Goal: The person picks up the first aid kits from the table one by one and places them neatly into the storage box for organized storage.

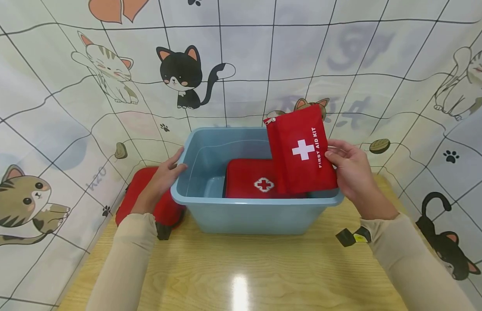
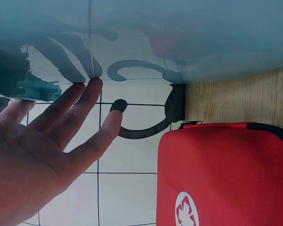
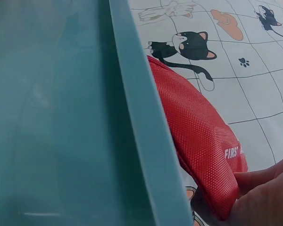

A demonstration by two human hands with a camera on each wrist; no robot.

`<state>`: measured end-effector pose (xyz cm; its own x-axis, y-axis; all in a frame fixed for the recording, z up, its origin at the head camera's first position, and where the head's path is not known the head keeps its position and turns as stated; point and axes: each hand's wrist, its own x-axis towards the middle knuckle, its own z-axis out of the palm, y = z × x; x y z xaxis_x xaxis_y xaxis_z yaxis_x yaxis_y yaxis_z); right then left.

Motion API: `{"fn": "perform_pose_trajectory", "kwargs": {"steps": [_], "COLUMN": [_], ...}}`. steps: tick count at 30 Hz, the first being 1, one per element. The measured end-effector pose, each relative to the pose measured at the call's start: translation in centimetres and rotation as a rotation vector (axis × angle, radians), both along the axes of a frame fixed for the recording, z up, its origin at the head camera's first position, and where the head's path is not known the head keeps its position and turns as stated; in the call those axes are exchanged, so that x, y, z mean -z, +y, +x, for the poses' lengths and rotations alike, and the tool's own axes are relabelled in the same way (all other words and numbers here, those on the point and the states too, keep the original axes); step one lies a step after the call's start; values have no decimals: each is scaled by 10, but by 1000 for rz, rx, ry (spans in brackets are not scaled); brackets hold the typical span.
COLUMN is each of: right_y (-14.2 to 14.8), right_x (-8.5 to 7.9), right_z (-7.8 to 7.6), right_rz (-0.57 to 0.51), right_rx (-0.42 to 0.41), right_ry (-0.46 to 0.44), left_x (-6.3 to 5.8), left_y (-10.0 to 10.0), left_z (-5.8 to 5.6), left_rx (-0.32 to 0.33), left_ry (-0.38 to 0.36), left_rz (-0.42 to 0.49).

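Note:
My right hand (image 1: 350, 172) pinches the edge of a red zippered first aid pouch (image 1: 299, 172) with a white cross, tilted over the right part of a light blue plastic bin (image 1: 248, 216). Inside the bin lies a red first aid case (image 1: 244, 177) with a white-edged cross emblem, partly hidden behind the pouch. In the right wrist view the thumb presses on the pouch (image 3: 198, 127) near its lettering. My left hand (image 1: 163, 177) touches the bin's left rim with extended fingers. Its fingertips meet the bin's outer wall in the left wrist view, beside another red case (image 2: 221, 165).
That red case (image 1: 139, 190) with dark trim stands on the wooden table (image 1: 225, 263), left of the bin. A cloth backdrop (image 1: 244, 52) printed with cats and grid lines rises behind and at both sides. A dark and yellow printed shape (image 1: 353, 237) shows by the right sleeve.

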<state>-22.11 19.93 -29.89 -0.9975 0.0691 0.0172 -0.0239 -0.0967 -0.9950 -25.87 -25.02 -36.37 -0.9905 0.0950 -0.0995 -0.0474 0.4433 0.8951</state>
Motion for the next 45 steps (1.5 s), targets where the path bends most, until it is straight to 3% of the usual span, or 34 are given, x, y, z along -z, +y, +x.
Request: {"fn": "perform_pose_trajectory", "kwargs": {"steps": [13,17,24,32,37,40,45], "right_y": [-9,-7,-1,6,16,24,35], "right_x": [12,16,23,25,31,38,45], "right_z": [-9,-11,-11,-11,-16,-20,-23], "right_rz": [-2,-2,373,483,711,783,598], "right_rx": [11,11,35,41,113,85,-111], "right_ry": [-64,-31,44,143,203,143,-89], "left_x": [2,1,-1,2,3,2,2], "left_y": [-2,-2,-1,-3,-3,-2,-1], "left_z": [-2,-3,-3,-4,-2,-1,0], "left_rx": [-7,-5,0,4,-1,-8,-12], "left_ry": [-14,-19,-27,-13,-11,-10,-13], "left_rz": [-3,1,15,15,7,-4,-14]}}
